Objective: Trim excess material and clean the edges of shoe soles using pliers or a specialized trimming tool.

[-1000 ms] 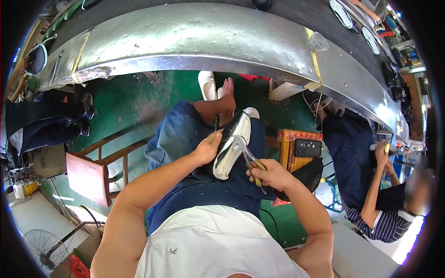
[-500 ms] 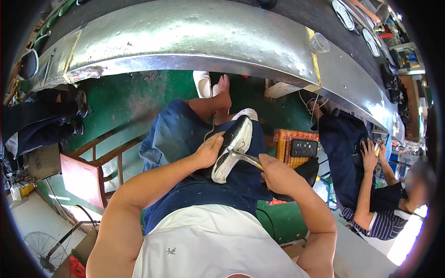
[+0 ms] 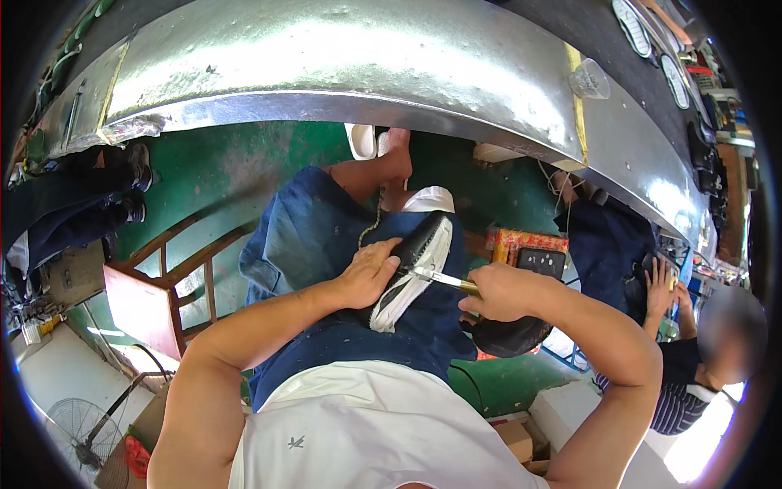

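Observation:
A black shoe upper with a white underside [image 3: 436,257] lies tilted across my lap, its underside turned up and toward the right. My left hand [image 3: 368,273] grips its left side, thumb against the black edge. In my right hand [image 3: 507,292] is a slim tool with a silvery shaft and yellowish handle [image 3: 446,279]. The tool's metal tip touches or nearly touches the middle of the white underside; its exact kind is hard to make out. Blue cloth [image 3: 305,220] covers my lap beneath the shoe.
A long metal-edged bench [image 3: 342,69] runs ahead, with a clear plastic cup [image 3: 588,79] on it. A dark phone-like device [image 3: 542,261] lies on a red-and-yellow patterned surface at right. Beyond, a co-worker's hands [image 3: 658,287] hold something dark. A wooden chair [image 3: 142,310] stands left.
My right hand has shifted slightly right and up, its elbow swinging outward, and the tool lies flatter. The shoe has tilted a little, still held by my left hand.

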Motion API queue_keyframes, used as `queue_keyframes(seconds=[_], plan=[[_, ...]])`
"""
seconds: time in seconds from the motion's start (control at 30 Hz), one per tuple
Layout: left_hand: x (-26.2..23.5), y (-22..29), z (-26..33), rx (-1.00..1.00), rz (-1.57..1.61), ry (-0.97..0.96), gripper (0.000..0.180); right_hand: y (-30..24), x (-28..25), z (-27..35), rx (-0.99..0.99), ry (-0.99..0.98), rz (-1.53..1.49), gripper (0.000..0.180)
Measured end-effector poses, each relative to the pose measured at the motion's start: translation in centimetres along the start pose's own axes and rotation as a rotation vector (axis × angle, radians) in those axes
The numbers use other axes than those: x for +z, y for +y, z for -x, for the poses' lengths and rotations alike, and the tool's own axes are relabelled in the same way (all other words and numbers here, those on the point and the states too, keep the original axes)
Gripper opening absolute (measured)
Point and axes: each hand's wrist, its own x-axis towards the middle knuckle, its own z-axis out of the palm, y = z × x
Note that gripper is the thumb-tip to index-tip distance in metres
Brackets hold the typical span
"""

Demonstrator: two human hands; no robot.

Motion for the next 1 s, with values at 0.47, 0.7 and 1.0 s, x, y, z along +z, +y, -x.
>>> queue_keyframes(seconds=[0.47,0.7,1.0], plan=[[-2.9,0.1,-0.9,-0.069,-0.023,-0.098,0.106,8.2,5.8,-10.2,-0.556,0.734,0.113,0.026],[-1.5,1.6,-2.3,-0.124,0.055,-0.082,0.105,6.2,8.8,-3.9,-0.34,0.447,-0.408,0.045],[1.3,3.0,-0.9,-0.191,-0.223,0.158,0.094,4.3,9.1,-3.0,-0.216,0.938,0.096,0.053]])
